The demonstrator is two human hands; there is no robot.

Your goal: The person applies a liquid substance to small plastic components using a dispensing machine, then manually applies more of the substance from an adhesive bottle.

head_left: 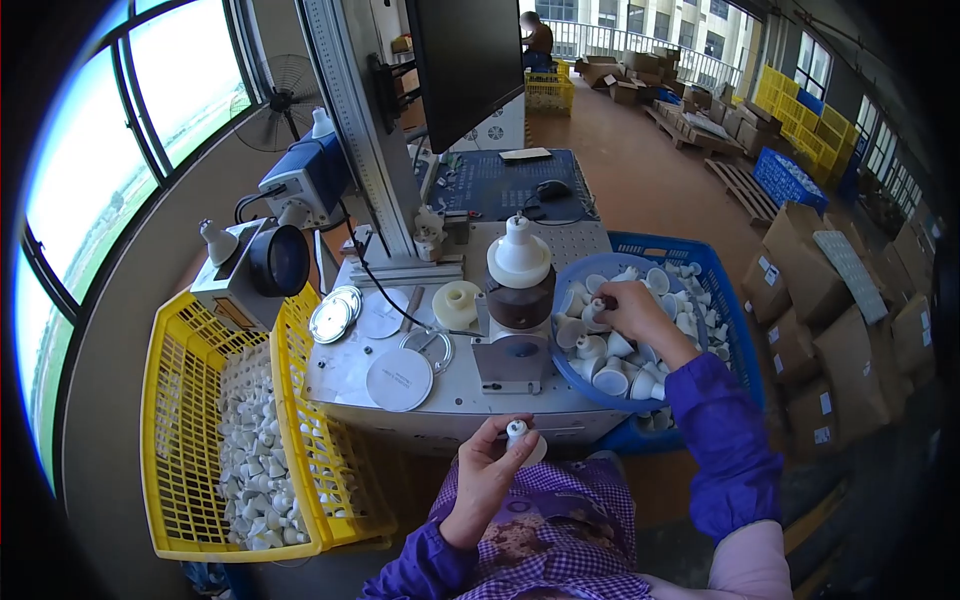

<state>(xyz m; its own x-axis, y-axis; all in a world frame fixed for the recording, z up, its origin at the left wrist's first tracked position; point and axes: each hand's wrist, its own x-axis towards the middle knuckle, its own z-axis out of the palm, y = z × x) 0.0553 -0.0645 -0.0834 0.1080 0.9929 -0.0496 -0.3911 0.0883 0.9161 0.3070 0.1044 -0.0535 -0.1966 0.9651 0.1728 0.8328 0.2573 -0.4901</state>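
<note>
Near my lap, my left hand is closed around a white lamp housing, its narrow end pointing up. My right hand reaches into a round blue basin full of similar white housings. Its fingers close on one lamp housing at the left side of the pile. Left of the basin, another white housing stands upright on a round fixture with a dark body, on the metal worktable.
A yellow crate of white housings stands at left. Beneath the basin is a blue crate. A laser-like head, a monitor and a mouse surround the bench. Cardboard boxes are at right. A person sits far back.
</note>
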